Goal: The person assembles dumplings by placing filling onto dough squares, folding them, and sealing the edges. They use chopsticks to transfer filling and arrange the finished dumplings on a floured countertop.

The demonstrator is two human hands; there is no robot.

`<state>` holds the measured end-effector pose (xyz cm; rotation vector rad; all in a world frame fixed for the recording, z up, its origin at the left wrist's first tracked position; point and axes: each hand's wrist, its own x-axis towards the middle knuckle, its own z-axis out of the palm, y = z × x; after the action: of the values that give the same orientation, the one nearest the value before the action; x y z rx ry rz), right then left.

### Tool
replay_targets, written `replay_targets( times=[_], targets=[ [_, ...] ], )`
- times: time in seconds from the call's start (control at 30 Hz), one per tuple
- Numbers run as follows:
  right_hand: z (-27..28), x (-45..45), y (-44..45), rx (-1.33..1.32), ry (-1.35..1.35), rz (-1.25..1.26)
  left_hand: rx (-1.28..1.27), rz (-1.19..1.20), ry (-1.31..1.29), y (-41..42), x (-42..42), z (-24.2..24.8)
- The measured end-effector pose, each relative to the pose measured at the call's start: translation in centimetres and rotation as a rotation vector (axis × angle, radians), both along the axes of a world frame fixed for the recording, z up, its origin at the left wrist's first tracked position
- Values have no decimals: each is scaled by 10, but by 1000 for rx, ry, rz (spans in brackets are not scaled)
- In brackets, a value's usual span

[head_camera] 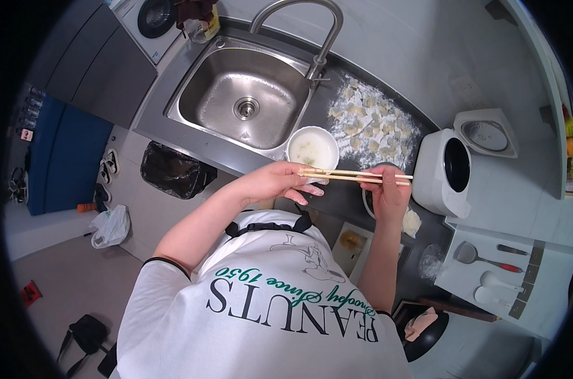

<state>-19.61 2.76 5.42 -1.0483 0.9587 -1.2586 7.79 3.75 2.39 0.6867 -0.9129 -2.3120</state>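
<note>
My right hand (386,189) grips a pair of wooden chopsticks (345,175), held level and pointing left. Their tips meet my left hand (286,182) at the thumb and forefinger. A small pale piece that looks like a dough wrapper (316,180) rests in the left hand, mostly hidden by the chopsticks and fingers. Flour coats those fingertips. Just beyond the left hand stands a white bowl (312,148) of cloudy liquid. Beneath the right hand a bowl (368,203) is largely covered. Pale dough wrappers (412,223) lie in a stack beside the right wrist.
Several dumplings (369,125) lie on the floured counter. A steel sink (241,99) with a tall faucet (331,35) is at the upper left. An open white rice cooker (435,173) stands to the right. Below the counter's front edge sits a black-lined bin (175,170).
</note>
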Motion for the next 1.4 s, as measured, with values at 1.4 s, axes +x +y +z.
replay_targets(
  times=[1.4],
  targets=[
    [-124, 39, -17, 214, 300, -253, 137, 545, 215, -3, 12, -35]
  ],
)
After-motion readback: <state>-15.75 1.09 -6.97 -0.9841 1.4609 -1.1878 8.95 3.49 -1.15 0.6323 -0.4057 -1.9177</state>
